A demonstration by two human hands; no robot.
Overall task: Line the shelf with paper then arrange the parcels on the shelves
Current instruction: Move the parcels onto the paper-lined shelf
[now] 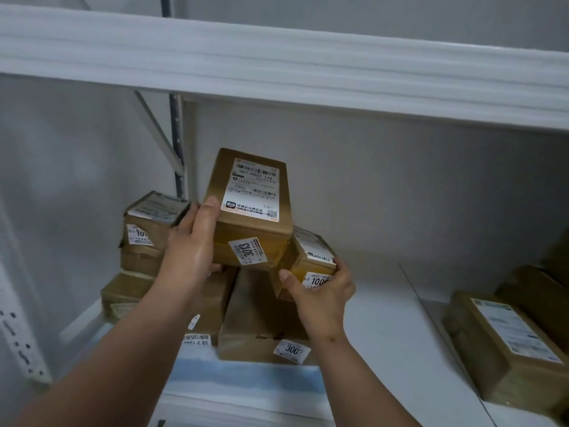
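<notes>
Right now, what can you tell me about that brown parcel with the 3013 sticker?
The parcel marked 3013 is a box wrapped in glossy brown tape, with a large white shipping label with barcodes on top and the small 3013 sticker on its near face. It sits tilted, raised above the stacked parcels on the paper-lined shelf. The left hand grips its left side, thumb on top. Its right lower corner meets a smaller parcel held by the right hand.

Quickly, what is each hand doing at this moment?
Left hand: grips the parcel marked 3013 by its left side.
Right hand: grips the smaller parcel, tilted.
</notes>
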